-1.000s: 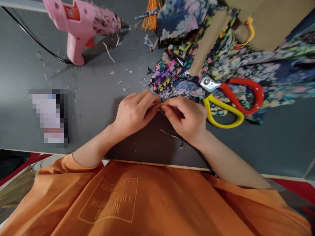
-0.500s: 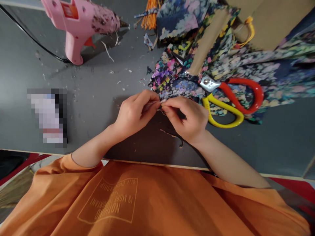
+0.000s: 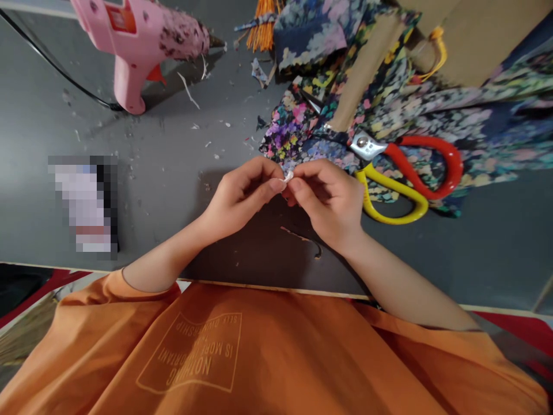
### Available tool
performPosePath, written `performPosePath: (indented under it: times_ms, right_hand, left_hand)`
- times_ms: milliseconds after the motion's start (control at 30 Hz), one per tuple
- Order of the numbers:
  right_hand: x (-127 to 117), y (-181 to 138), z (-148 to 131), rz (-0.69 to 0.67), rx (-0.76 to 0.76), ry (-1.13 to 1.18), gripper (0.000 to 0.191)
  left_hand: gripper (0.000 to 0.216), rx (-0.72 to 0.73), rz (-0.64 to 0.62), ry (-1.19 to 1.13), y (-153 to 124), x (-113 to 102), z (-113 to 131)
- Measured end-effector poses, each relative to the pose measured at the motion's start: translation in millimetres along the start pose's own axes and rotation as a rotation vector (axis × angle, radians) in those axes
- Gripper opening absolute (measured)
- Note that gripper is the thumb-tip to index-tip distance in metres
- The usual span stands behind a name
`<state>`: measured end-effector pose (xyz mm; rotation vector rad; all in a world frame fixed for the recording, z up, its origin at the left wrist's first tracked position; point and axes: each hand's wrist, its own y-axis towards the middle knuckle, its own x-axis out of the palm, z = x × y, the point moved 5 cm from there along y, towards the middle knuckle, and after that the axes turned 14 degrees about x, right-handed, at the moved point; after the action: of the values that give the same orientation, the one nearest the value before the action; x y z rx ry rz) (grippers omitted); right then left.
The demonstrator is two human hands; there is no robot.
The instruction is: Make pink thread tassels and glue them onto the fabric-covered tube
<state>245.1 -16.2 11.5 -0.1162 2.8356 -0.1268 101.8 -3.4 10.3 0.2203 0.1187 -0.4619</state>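
Turning since the earlier frame, the left hand [image 3: 242, 199] and right hand [image 3: 332, 202] are now showing more of their thumbs, and a white piece [image 3: 288, 175] is appearing where only thin pale thread was showing. Both hands are pinching this one piece between thumb and fingers, fingertips nearly meeting above the tabletop [image 3: 151, 190], just in front of the floral fabric [image 3: 294, 124]. Its short long axis is slanting from the left thumb up toward the right forefinger; it is looking soft and twisted, though its exact material is too small to tell.

One pair of scissors [image 3: 367, 145] is lying on the fabric — metal blades pointing away and leftward, two smooth loop handles, one red and one yellow, pointing right. One pink glue gun [image 3: 177, 40], its barrel stained and rough, is aiming its tapered nozzle rightward. One orange tassel [image 3: 261, 29] of fine strands is lying beside the fabric — several white scraps [image 3: 188, 90], thin and curled, are littering the tabletop.
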Motion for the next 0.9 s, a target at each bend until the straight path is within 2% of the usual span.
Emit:
performPosePath:
  times_ms: [100,233,367,500,600,733,900]
  right_hand:
    - [1.7,0.5,4.1,-0.030,0.055,0.097,0.016]
    - [0.7,-0.1,2.1,-0.018,0.032,0.104,0.018]
    - [1.8,-0.7,0.8,-0.046,0.049,0.123,0.023]
    - [5.4,-1.0,3.4,-0.101,0.096,0.214,0.023]
    - [8.5,-1.1,7.0,-0.138,0.154,0.295,0.023]
    - [11.8,-1.2,10.0,-0.176,0.248,0.397,0.025]
    - [12.9,0.5,8.8,-0.176,0.292,0.432,0.028]
  left_hand:
    - [0.023,-0.048,0.013,-0.092,0.2,0.2,-1.8]
    - [0.022,-0.083,-0.017,-0.181,0.8,1.8,-1.2]
    - [0.026,-0.109,-0.041,-0.184,1.3,2.6,-1.0]
    - [0.022,-0.097,0.001,-0.191,0.8,1.7,-2.8]
    - [0.017,-0.018,0.033,-0.137,-0.9,0.6,-2.8]
    - [0.005,0.167,0.051,0.069,-2.9,-0.8,2.5]
    - [0.007,0.354,0.140,0.343,-2.5,-6.4,13.4]
